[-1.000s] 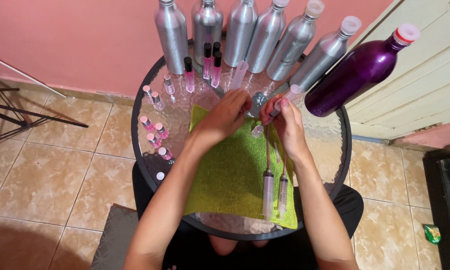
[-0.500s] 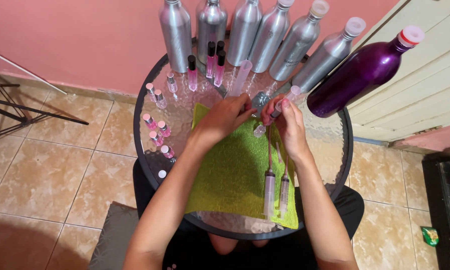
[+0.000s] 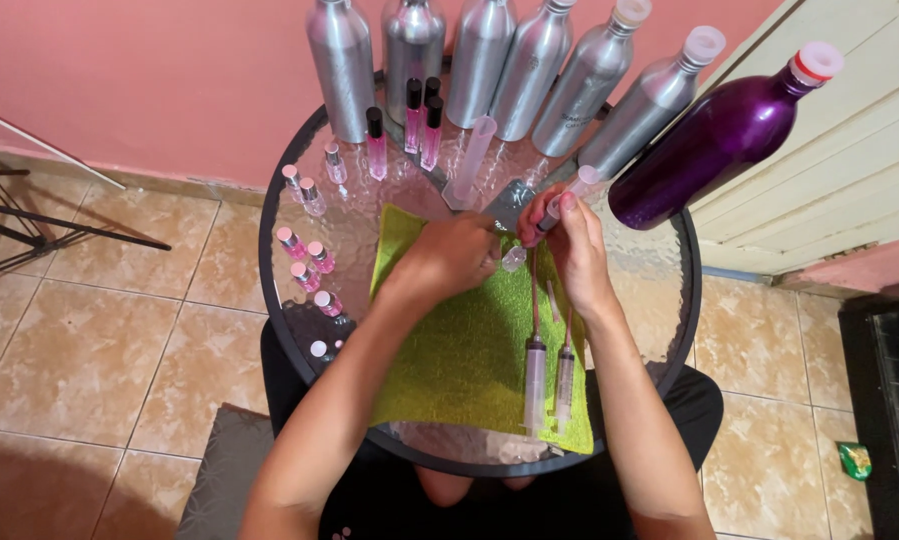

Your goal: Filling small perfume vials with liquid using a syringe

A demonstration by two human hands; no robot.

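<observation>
My left hand (image 3: 447, 258) and my right hand (image 3: 572, 248) meet over the far end of a green towel (image 3: 469, 350) on a round glass table (image 3: 659, 290). The fingers of my left hand close on a small clear vial (image 3: 514, 260). Just above that vial, my right hand pinches a thin pinkish tube (image 3: 549, 214). Two syringes (image 3: 536, 372) with long needles lie on the right side of the towel, near my right forearm.
Several tall silver bottles (image 3: 499, 70) and a purple bottle (image 3: 719, 135) stand along the table's far edge. Slim pink vials with black caps (image 3: 419, 125) and a clear plastic cylinder (image 3: 469, 160) stand before them. Small pink-filled vials (image 3: 304, 260) line the left rim. The floor is tiled and the wall is pink.
Both hands stay together at the same spot over the towel, with only small finger movement. The view has shifted slightly.
</observation>
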